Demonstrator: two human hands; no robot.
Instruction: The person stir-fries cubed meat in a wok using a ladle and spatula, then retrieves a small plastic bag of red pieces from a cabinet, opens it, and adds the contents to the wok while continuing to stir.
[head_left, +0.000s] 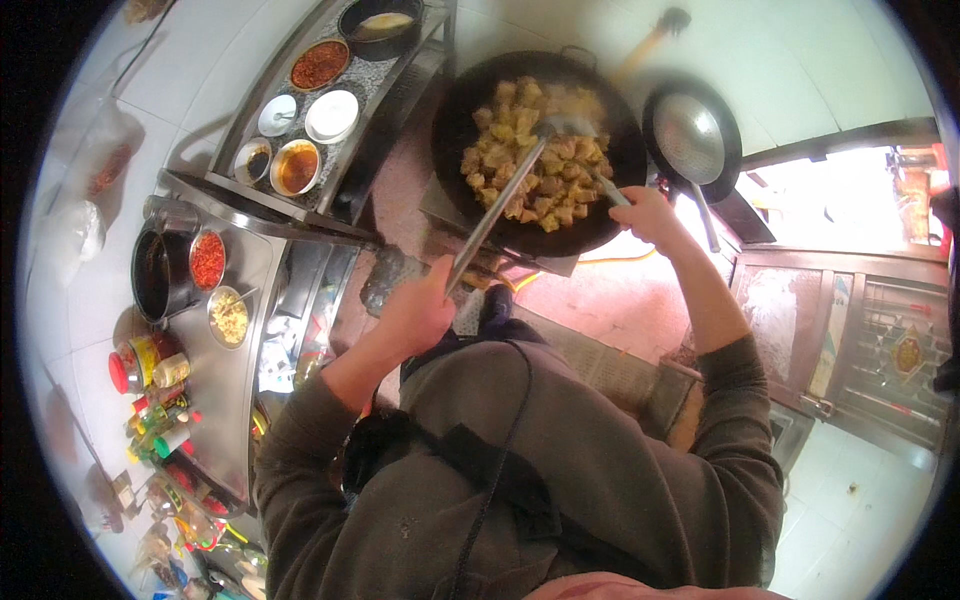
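Note:
A large black wok (517, 244) holds chunks of browned meat (525, 165), with steam over them. My left hand (418, 311) grips the long metal handle of a wok spatula or ladle (499, 206). Its head reaches into the meat and is blurred, so its exact shape cannot be told. At the wok's right rim, my right hand (646, 216) is closed on the handle of a second utensil (613, 189). The far end of that utensil lies among the chunks, partly hidden.
Left of the wok, a stone-topped counter (360, 97) carries bowls of sauce and chilli. Below it, a steel counter (232, 405) bears a black pot (154, 274), chopped red chilli (208, 259), chopped garlic (229, 318) and several bottles. A perforated strainer (690, 139) hangs or leans at right.

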